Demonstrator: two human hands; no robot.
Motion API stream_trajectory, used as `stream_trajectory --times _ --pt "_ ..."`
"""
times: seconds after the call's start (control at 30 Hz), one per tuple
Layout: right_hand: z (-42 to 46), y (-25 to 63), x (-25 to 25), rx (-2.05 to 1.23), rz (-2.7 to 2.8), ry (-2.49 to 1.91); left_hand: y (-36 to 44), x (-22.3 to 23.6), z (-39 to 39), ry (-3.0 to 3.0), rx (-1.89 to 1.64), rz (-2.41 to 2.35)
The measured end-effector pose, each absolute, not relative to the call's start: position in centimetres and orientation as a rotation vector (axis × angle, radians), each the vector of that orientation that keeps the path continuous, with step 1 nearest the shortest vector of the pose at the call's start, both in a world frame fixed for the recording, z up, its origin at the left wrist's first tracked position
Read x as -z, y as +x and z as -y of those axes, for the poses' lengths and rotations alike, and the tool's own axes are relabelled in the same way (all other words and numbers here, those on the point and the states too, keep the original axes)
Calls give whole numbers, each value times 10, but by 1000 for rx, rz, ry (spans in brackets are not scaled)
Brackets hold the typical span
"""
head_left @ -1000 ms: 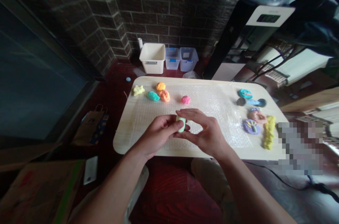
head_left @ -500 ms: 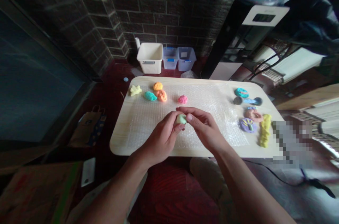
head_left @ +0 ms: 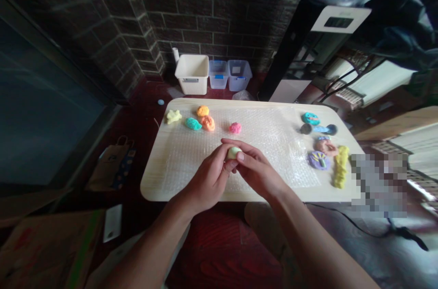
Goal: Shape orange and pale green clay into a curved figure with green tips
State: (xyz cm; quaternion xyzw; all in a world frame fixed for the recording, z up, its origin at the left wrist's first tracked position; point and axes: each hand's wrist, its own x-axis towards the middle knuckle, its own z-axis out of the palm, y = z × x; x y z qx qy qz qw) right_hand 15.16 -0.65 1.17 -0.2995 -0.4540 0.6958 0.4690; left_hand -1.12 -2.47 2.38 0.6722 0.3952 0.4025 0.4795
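A small pale green lump of modelling clay [head_left: 234, 152] is held between both hands above the near middle of the table. My left hand [head_left: 212, 175] wraps round it from the left. My right hand [head_left: 257, 168] closes on it from the right, its thumb pressing the near side and its fingers curled behind. Beyond the hands, a pink clay ball [head_left: 235, 127] lies on the bubble wrap [head_left: 191, 157]. Farther left are an orange clay lump [head_left: 203, 110], a coral clay piece [head_left: 207, 123], a teal clay piece [head_left: 193, 123] and a pale yellow star-like clay piece [head_left: 174, 116].
On the table's right side lie a teal disc [head_left: 310, 118], a blue dumbbell shape [head_left: 320, 129], a brown piece [head_left: 326, 146], a purple disc [head_left: 319, 160] and a long yellow strip [head_left: 341, 167]. Behind the table [head_left: 150, 184] stand a white bin [head_left: 192, 74] and two clear boxes [head_left: 219, 74].
The green clay went from an upright, longer shape to a rounder lump. My right hand moved from spread fingers around it to closed on it. The view shifted slightly.
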Motion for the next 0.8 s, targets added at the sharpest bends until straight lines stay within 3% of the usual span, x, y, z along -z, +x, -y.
stream_trajectory --times 0.8 --pt "6 155 -5 -1946 928 -506 -15 -25 27 1545 -967 -827"
